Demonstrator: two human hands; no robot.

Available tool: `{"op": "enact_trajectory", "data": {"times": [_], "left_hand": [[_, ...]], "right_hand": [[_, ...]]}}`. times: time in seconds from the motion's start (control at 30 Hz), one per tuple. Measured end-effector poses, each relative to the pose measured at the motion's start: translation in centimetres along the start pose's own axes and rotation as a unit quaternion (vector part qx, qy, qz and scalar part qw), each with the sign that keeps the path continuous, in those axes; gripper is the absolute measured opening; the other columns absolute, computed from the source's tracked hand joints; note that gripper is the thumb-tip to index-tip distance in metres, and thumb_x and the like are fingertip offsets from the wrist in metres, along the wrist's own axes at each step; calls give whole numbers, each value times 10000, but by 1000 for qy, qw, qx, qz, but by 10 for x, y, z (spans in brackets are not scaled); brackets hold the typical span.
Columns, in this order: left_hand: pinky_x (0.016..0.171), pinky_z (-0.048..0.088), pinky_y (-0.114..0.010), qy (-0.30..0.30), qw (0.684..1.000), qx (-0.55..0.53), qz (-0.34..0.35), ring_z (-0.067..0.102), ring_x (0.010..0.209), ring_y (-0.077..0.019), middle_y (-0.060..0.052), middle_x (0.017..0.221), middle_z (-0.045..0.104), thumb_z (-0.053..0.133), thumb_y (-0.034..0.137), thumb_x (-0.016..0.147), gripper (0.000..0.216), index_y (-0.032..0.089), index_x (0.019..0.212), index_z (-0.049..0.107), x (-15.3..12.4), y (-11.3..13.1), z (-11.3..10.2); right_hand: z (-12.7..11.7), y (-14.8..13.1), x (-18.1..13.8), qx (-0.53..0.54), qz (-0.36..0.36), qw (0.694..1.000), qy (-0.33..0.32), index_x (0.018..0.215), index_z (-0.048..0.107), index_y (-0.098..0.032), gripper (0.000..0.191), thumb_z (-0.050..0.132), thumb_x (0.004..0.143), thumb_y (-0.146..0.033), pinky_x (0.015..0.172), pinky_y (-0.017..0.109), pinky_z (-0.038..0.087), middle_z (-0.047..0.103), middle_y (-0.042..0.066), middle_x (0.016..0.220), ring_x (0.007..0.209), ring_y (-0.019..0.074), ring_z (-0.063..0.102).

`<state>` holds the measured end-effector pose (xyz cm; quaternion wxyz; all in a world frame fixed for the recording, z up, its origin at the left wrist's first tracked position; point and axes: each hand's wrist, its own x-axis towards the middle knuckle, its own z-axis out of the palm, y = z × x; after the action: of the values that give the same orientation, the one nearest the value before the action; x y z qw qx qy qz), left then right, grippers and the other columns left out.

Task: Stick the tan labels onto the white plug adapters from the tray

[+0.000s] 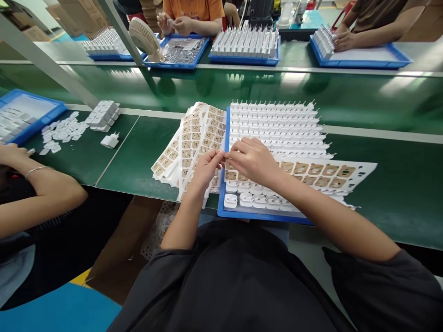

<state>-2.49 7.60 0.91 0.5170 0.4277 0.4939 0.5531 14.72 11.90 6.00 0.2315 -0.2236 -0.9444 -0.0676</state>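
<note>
My left hand (206, 169) and my right hand (254, 159) meet over the left edge of a blue tray (263, 216). Their fingertips are pinched close together; whatever is between them is too small to make out. Beneath my right hand and forearm, a sticker sheet (362, 169) with brown cut-out labels lies across white plug adapters (273, 122). Those adapters stand in rows in the tray, pins up at the back. Beside my left hand, a fanned pile of similar sticker sheets (194, 138) rests on the green bench, partly touching the tray.
Left along the bench are a loose white adapter (110, 140), a stacked block of white parts (103, 115), scattered white pieces (64, 131) and another blue tray (51, 113). A co-worker's arm (44, 189) reaches in there. Across the green line, co-workers sit behind trays and a fan (145, 39).
</note>
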Motion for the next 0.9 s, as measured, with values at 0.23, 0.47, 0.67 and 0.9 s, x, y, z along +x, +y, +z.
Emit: {"op": "enact_trajectory", "data": {"times": [0.23, 0.47, 0.67, 0.9], "left_hand": [[591, 389, -198, -8, 999, -14, -38, 487, 616, -81, 30, 636, 542, 748, 461, 728, 335, 170, 643, 608, 4, 2, 2], [600, 411, -198, -32, 997, -15, -64, 516, 692, -103, 14, 706, 562, 743, 464, 735, 319, 173, 674, 626, 2, 3, 0], [608, 412, -196, -34, 997, -26, -63, 500, 693, -100, 13, 717, 544, 751, 466, 727, 328, 175, 666, 614, 0, 4, 0], [611, 410, -203, -20, 999, -7, -45, 491, 680, -101, 15, 711, 539, 732, 498, 749, 346, 180, 687, 609, 1, -1, 3]], "right_hand": [[0, 0, 0, 3, -4, 1000, -20, 914, 696, -169, 167, 553, 992, -207, 718, 344, 314, 712, 79, 911, 810, 215, 560], [-3, -1, -5, -4, -2, 1000, -7, 1005, 697, -165, 149, 553, 990, -198, 716, 350, 340, 723, 86, 939, 850, 233, 576], [0, -1, -4, 20, 6, 1000, -14, 963, 686, -163, 122, 575, 976, -213, 712, 345, 354, 705, 97, 932, 853, 237, 567], [-3, -2, -8, 21, -33, 999, 14, 908, 674, -191, 209, 495, 1015, -179, 711, 339, 368, 700, 84, 946, 846, 217, 553]]}}
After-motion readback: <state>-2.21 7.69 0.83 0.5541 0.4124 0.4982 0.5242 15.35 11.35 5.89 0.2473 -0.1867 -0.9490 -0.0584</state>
